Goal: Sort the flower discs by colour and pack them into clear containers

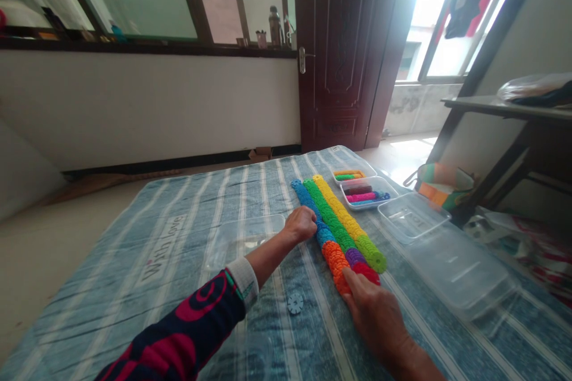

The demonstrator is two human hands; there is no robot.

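Note:
Three long rows of stacked plastic snowflake discs lie side by side on a blue striped cloth: a blue and orange row (313, 214), a green, purple and red row (333, 220), and a yellow and green row (346, 217). My left hand (300, 224) is closed in a fist and presses against the left side of the blue row. My right hand (375, 312) lies flat with fingers stretched, its fingertips touching the near orange and red ends. One loose blue disc (295, 303) lies on the cloth between my arms.
Two clear trays (364, 190) holding more coloured disc rolls stand behind the rows. Two bare clear tubs (413, 217) (460, 268) sit to the right, another (243, 238) under my left forearm. A dark door, a low wall and a wooden bench surround the table.

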